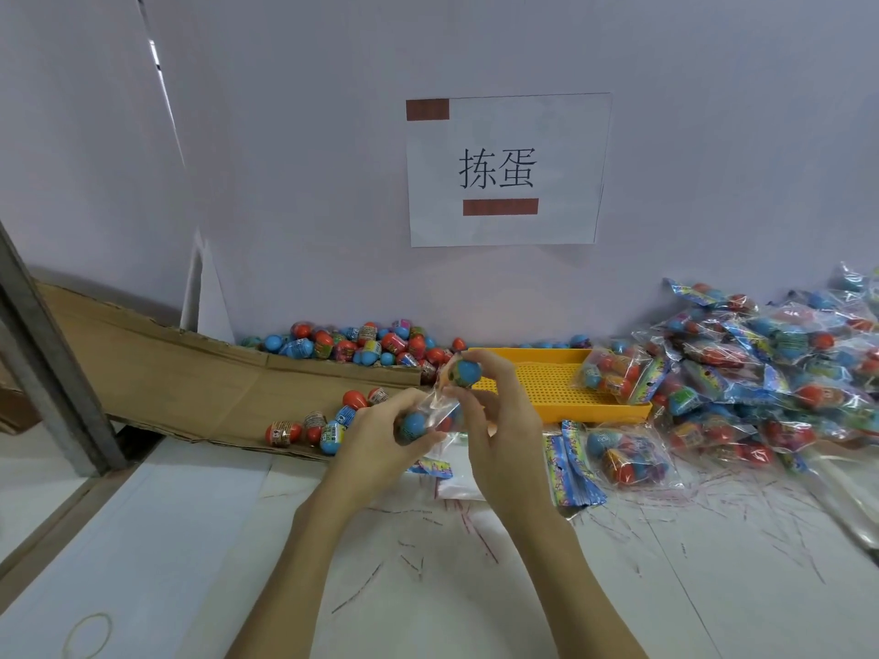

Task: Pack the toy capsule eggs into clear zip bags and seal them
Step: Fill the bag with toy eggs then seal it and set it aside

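My left hand (380, 444) grips a clear zip bag (435, 413) that holds a blue egg and a red one. My right hand (504, 420) pinches a blue capsule egg (465, 371) at the bag's open mouth, above the left hand. Loose red and blue eggs (352, 344) are heaped against the wall, and a few more (323, 423) lie on the cardboard just left of my hands. A filled bag (623, 456) lies to the right of my right hand.
A yellow perforated tray (547, 387) behind my hands carries one filled bag (616, 373). Several packed bags (770, 373) pile up at the right. Flat empty bags (571, 463) lie by my right wrist. Flattened cardboard (166, 368) slopes at the left. A rubber band (88, 637) lies near the front.
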Motion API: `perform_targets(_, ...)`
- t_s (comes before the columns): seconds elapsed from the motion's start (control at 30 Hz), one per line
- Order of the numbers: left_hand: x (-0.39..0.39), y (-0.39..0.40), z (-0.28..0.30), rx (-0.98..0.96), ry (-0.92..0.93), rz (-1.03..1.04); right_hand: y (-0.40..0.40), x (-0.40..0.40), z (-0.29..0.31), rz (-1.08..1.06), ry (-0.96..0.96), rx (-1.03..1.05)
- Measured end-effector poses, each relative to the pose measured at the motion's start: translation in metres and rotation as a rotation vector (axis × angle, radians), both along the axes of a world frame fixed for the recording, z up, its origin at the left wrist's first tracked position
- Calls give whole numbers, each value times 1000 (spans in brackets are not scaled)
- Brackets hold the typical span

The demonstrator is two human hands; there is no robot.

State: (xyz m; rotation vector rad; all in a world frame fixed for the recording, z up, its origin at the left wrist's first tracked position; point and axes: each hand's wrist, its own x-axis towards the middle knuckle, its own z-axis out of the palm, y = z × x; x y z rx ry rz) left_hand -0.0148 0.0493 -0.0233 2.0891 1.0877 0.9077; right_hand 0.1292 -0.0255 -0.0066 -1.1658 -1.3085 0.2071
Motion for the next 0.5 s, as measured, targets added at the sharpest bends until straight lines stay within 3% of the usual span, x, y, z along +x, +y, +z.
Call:
perform_targets(0.17, -3, -1, 4, -29, -76, -36, 3, 3, -3, -79, -122, -45)
perform_targets(0.5, -3, -6, 8, 28, -127, -21, 4, 9, -3, -100, 67, -101)
